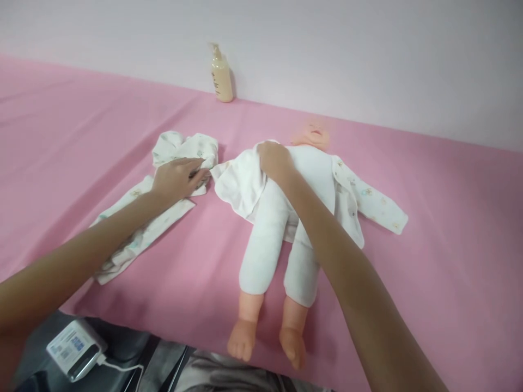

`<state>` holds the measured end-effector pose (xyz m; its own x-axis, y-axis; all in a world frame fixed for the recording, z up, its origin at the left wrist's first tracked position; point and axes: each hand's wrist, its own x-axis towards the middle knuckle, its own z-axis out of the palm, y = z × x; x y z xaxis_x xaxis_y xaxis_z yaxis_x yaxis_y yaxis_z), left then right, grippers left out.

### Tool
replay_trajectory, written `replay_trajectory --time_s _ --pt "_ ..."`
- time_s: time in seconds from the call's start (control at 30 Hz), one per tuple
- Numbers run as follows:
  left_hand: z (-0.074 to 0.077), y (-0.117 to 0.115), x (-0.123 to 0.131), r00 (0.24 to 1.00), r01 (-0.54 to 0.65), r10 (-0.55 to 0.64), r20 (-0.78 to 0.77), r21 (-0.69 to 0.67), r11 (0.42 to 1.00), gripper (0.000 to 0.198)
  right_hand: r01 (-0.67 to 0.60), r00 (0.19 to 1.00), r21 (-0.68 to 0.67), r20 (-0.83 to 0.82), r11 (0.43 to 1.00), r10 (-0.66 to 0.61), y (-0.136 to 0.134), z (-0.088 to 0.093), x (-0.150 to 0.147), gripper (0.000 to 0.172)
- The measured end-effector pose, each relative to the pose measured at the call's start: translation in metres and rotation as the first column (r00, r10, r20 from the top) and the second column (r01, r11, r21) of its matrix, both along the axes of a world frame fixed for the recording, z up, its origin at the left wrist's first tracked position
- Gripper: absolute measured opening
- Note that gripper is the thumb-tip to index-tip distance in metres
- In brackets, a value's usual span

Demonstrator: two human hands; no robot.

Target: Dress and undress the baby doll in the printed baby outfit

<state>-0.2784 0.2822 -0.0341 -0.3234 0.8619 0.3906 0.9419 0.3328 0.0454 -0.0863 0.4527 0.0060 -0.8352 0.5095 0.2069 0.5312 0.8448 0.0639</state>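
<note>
Lying nearest, below the edge of the pink-covered table (pixel 429 283), is a white power bank (pixel 75 348) with a white cable (pixel 122 367) plugged into it, and beside it a lap in grey cloth (pixel 229 375). Just above, the bare feet of a baby doll (pixel 265 239) reach over the table's near edge. The doll lies on its back near the middle of the table, legs in white trousers, head pointing away.

Both forearms reach in from the near side. The left hand (pixel 177 179) rests on a printed baby garment (pixel 143 228) that lies crumpled and stretched out to the left of the doll, with its fingers extended side by side, flat on the cloth, the tips just beside the doll's clothing. The right hand (pixel 274 160) sits at the doll's shoulder on the same side, fingers curled down and closed on a bunch of the open printed jacket (pixel 239 185) – the jacket's other sleeve lies spread flat on the far side of the body.

Beyond the hand the doll's head is blurred. Farthest off, a cream pump bottle (pixel 222 76) stands upright where the table meets the pale wall (pixel 368 49).
</note>
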Motion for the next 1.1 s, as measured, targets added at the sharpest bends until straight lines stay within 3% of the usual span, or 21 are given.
replay_trajectory --time_s 0.13,0.3,0.4,0.53,0.7,0.8,0.87,0.97,1.1 --pt "0.004 0.018 0.004 0.995 0.023 -0.024 0.096 0.01 1.0 0.073 -0.054 0.997 -0.076 0.057 0.996 0.058 0.001 0.002 0.003 0.03" --pt "-0.003 0.032 0.009 0.995 0.065 -0.064 0.072 -0.003 0.998 0.047 -0.037 0.985 -0.008 0.166 0.999 0.037 0.005 -0.001 -0.01 0.037" --pt "-0.009 0.032 0.006 0.994 0.087 -0.087 0.073 0.005 0.996 0.043 -0.025 0.984 0.025 0.176 0.999 0.02 0.008 -0.004 -0.018 0.032" --pt "-0.01 0.029 0.002 0.971 0.141 -0.16 0.176 0.113 0.984 0.039 -0.06 0.986 0.053 0.161 0.997 0.051 0.008 -0.005 -0.018 0.027" --pt "0.001 0.024 0.016 0.942 0.121 -0.186 0.279 0.234 0.965 0.041 -0.086 0.993 -0.018 0.084 0.996 0.087 0.005 0.002 -0.007 0.03" --pt "0.008 0.02 0.029 0.9 0.215 -0.286 0.328 0.235 0.948 0.05 -0.079 0.996 -0.046 0.033 0.996 0.081 0.005 0.004 -0.001 0.03" --pt "0.009 0.019 0.035 0.883 0.285 -0.349 0.316 0.23 0.93 0.056 -0.079 0.997 -0.03 0.009 0.996 0.079 0.005 0.004 0.0 0.032" --pt "0.007 0.02 0.039 0.906 0.293 -0.341 0.25 0.209 0.933 0.062 -0.086 0.996 0.008 0.003 0.996 0.086 0.005 0.001 0.0 0.037" --pt "0.002 0.025 0.039 0.934 0.261 -0.305 0.188 0.227 0.938 0.043 -0.05 0.999 0.017 0.005 0.999 0.05 0.004 -0.001 -0.003 0.035"
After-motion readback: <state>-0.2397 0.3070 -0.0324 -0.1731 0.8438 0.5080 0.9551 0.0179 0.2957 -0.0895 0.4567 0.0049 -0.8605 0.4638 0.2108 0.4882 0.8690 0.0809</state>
